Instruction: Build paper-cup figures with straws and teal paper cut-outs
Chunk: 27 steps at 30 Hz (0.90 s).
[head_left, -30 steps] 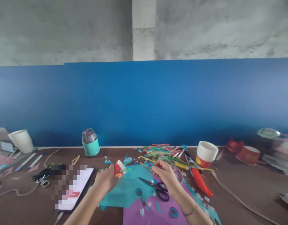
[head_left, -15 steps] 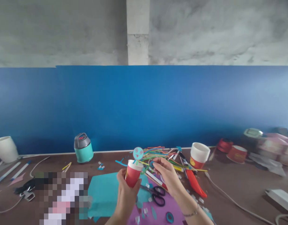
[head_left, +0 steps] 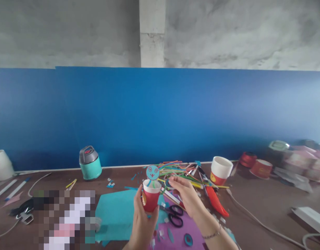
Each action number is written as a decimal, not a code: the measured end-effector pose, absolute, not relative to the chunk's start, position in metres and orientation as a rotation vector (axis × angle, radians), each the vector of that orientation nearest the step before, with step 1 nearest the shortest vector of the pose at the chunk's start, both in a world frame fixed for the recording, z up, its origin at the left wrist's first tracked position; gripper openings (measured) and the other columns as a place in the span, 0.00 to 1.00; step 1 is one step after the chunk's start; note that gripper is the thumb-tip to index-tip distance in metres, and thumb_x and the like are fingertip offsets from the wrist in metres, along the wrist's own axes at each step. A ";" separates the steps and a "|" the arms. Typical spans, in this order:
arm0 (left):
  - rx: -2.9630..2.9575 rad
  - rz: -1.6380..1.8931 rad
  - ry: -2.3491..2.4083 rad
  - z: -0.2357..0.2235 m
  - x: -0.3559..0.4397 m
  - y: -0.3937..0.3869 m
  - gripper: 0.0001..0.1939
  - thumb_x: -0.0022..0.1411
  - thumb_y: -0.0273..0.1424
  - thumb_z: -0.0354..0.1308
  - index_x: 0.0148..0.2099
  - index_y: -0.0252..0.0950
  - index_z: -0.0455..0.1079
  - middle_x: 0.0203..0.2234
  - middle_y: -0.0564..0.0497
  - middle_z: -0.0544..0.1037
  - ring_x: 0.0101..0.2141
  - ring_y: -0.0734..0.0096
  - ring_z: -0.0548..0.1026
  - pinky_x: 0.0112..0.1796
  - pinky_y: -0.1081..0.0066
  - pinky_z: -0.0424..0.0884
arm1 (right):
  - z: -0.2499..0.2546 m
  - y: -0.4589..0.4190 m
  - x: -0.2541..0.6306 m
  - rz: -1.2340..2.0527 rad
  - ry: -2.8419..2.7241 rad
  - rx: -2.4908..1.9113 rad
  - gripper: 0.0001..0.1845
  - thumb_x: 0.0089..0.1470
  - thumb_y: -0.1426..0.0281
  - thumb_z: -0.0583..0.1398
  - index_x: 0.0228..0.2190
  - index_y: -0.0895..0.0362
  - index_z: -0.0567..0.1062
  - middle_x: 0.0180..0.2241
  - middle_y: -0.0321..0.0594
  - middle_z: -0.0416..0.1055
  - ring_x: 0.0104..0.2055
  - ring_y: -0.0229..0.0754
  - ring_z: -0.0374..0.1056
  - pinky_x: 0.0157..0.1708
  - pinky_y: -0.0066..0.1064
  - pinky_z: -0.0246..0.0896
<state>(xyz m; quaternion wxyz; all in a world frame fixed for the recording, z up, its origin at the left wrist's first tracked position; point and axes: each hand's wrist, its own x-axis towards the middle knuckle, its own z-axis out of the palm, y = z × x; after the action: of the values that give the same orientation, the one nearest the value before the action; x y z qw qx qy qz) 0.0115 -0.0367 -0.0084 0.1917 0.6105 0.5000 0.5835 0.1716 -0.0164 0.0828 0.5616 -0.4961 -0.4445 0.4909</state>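
My left hand is closed around a red and white paper cup, whose open rim faces up and toward me. Above the rim stands a round light-blue paper face with red drawn eyes and mouth, and blue and green strips run down into the cup. At the cup's right side, my right hand pinches a small blue round piece by a curved green strip; whether the two are joined is hard to make out. Black-handled scissors lie below the hands on purple paper.
A turquoise sheet lies left of the hands. Coloured strips are heaped behind them. Another paper cup and a red pointed object are on the right. A turquoise pot stands back left; a white cable crosses the right side.
The cup has turned in my left hand, so its yellow mark and more of its inside show. My right hand keeps its pinch beside it. The whole view has shifted slightly.
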 end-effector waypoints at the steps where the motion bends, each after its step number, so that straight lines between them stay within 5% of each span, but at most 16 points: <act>1: 1.736 1.637 1.405 -0.008 0.012 -0.038 0.32 0.58 0.32 0.55 0.62 0.35 0.50 0.54 0.35 0.65 0.54 0.52 0.67 0.49 0.56 0.68 | 0.083 -0.016 0.171 1.143 -1.057 -1.174 0.14 0.39 0.60 0.66 0.22 0.58 0.75 0.20 0.32 0.64 0.23 0.34 0.56 0.24 0.28 0.50; 19: 1.790 1.621 1.431 -0.006 0.014 -0.041 0.32 0.57 0.32 0.56 0.61 0.33 0.50 0.54 0.33 0.64 0.55 0.50 0.66 0.51 0.54 0.66 | 0.077 -0.011 0.170 0.919 -1.165 -1.237 0.10 0.38 0.63 0.64 0.21 0.57 0.73 0.17 0.33 0.65 0.21 0.36 0.59 0.22 0.28 0.52; 27: 1.715 1.603 1.400 -0.004 0.014 -0.043 0.33 0.57 0.34 0.58 0.62 0.34 0.50 0.53 0.35 0.66 0.52 0.51 0.69 0.48 0.56 0.68 | 0.068 -0.008 0.165 0.865 -1.101 -1.136 0.19 0.38 0.59 0.67 0.32 0.56 0.74 0.25 0.39 0.73 0.30 0.43 0.68 0.30 0.31 0.63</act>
<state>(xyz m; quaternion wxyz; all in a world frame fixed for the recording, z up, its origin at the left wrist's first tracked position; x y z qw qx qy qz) 0.0140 -0.0432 -0.0036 0.2029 0.6144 0.5015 0.5743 0.1650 -0.0081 0.0681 0.6204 -0.4942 -0.4789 0.3762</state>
